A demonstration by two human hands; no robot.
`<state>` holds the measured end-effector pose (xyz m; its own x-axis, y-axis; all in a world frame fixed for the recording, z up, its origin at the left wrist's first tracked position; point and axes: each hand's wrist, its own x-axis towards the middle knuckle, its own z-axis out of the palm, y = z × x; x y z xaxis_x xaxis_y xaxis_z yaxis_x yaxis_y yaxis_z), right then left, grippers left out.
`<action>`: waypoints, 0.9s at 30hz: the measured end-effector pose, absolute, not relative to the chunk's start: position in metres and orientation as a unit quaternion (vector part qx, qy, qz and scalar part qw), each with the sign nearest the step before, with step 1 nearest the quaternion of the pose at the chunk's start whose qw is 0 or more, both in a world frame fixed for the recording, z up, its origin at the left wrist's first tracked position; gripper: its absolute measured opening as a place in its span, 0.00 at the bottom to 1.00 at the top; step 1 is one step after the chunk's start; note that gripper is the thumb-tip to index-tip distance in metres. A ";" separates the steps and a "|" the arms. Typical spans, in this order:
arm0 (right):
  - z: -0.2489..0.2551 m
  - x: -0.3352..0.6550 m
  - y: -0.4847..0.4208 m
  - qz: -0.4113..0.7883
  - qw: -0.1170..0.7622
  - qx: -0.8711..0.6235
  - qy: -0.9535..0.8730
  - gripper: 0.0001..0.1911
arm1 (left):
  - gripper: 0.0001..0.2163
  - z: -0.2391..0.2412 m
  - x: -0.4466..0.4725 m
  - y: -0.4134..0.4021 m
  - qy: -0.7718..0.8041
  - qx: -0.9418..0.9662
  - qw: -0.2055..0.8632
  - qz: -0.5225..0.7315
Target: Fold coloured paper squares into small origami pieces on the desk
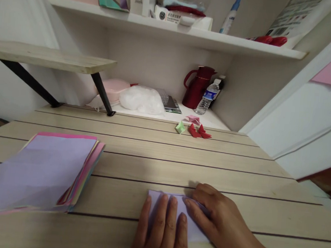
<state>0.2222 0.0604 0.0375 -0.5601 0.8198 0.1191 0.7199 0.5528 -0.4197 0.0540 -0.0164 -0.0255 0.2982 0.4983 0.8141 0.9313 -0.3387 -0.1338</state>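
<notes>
A folded lilac sheet of paper point(154, 197) lies on the wooden table point(150, 165) near its front edge. My left hand point(161, 230) lies flat on it, fingers stretched out and together. My right hand point(218, 220) comes in from the right, its fingertips pressing on the same sheet beside the left hand's fingers. Much of the sheet is hidden under both hands.
A stack of coloured paper sheets point(36, 167), lilac on top, lies at the left. Small folded paper pieces, green point(180, 127), pink point(193, 119) and red point(199, 132), sit at the table's back. Behind are a red jug point(196, 87), water bottle point(207, 97) and a low shelf point(50, 57).
</notes>
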 end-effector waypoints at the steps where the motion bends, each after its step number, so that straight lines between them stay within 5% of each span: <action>1: 0.038 0.222 0.060 0.162 0.153 -0.443 -0.868 0.19 | 0.16 -0.024 0.054 -0.016 -0.476 -0.744 0.324 -0.339; 27: 0.042 0.217 0.058 0.151 0.184 -0.447 -0.862 0.15 | 0.18 -0.038 0.042 -0.014 -0.473 -0.752 0.373 -0.269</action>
